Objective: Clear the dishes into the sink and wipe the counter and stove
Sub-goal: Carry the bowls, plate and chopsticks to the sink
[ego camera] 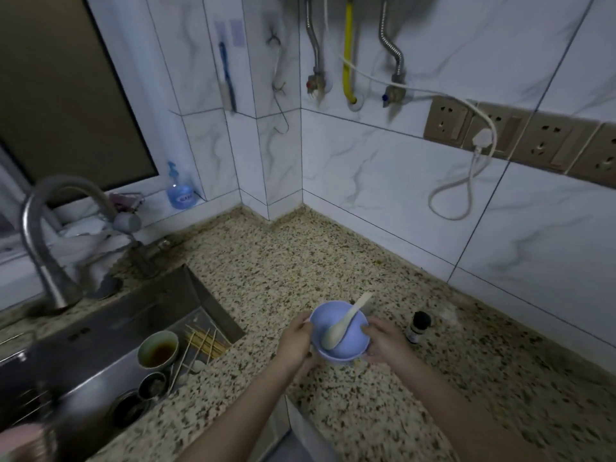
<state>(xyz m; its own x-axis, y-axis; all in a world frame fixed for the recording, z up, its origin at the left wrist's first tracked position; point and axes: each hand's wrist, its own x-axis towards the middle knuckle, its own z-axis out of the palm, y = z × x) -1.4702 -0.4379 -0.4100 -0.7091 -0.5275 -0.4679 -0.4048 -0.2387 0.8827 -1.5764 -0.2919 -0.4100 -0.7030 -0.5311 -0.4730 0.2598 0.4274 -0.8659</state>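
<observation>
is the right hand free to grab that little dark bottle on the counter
Probably not yet. The right hand holds the blue bowl together with the left hand. The small dark bottle stands just beside it, nothing between them.

Speckled granite counter [300, 261] wraps the tiled corner. On it, a small dark-capped bottle [417, 328] stands near the front, right of centre. At the left, the tap [50, 261] rises from the stone beside the sunken sink [100, 355], with crumpled cloth [86, 241] bunched behind it.
</observation>
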